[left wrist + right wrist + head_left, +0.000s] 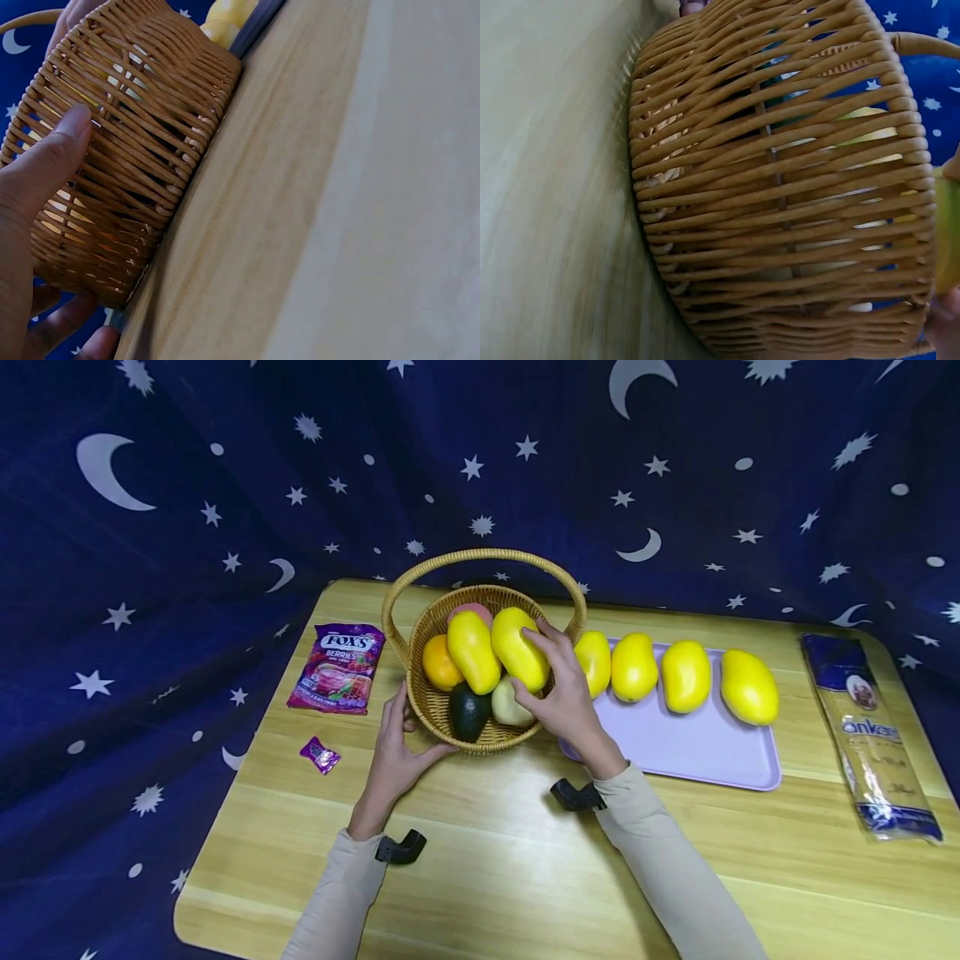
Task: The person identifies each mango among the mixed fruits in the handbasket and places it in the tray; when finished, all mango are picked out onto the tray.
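Smooth yellow mango (519, 647) gripped by right hand (562, 693) over round tan wicker basket (142, 142); basket wall clasped by left hand (397, 760).

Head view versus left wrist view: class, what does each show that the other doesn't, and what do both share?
Only the head view shows the FOX'S bag, the wrapped sweet and the long blue-ended packet. Only the left wrist view shows the near bottom edge of the basket against the table. Both share the left hand, the basket, the table and the starry cloth.
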`<state>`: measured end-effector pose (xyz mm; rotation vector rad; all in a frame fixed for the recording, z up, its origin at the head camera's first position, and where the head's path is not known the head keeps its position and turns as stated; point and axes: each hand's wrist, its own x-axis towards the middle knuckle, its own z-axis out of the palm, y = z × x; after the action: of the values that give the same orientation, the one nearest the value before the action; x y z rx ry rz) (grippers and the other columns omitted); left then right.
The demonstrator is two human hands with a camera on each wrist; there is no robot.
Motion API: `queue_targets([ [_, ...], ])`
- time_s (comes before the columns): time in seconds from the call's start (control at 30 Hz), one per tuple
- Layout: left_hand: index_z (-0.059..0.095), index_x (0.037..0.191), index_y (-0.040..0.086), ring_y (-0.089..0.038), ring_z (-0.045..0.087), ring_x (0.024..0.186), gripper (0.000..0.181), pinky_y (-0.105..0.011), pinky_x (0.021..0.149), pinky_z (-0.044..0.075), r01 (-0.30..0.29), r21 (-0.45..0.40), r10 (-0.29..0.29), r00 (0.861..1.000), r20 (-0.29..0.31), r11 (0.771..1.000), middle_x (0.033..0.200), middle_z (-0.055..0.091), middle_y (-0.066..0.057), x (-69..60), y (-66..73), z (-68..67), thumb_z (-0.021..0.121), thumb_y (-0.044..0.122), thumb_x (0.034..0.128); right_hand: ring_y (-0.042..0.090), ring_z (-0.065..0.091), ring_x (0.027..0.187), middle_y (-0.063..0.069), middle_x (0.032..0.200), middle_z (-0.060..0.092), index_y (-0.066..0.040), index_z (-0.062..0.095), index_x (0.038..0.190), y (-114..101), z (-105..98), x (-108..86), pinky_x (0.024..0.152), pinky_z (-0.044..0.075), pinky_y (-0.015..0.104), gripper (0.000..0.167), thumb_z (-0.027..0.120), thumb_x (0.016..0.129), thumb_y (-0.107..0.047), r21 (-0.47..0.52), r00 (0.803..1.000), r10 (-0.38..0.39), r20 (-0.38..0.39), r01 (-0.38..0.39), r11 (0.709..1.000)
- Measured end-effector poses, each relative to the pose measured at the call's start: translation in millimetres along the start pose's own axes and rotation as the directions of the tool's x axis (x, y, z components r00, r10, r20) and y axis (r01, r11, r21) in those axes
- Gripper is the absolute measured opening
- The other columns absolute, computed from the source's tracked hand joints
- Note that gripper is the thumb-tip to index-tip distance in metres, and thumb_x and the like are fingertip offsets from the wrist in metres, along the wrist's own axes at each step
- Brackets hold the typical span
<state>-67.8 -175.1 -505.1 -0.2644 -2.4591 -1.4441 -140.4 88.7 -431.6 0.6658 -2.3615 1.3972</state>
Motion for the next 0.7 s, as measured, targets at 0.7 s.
queue_targets([
  [0.7, 0.016, 0.157, 0.007, -0.024, 0.052, 0.112, 0.123, -0.034, 0.083, 0.049, -0.003, 0.008, 0.003, 1.000, 0.005, 1.000, 0.138, 0.044, -0.014, -0.3, -0.8, -0.3, 0.094, 0.025, 0.0630, 0.025, 0.044, 0.136, 0.029, 0.141, 0.045, 0.012, 0.051, 0.129, -13.0, -60.9, -46.8, 0.109, 0.040, 0.024, 0.070, 0.071, 0.062, 0.019, 0.263, 0.991, -0.137, -0.006, 0.133, 0.956],
])
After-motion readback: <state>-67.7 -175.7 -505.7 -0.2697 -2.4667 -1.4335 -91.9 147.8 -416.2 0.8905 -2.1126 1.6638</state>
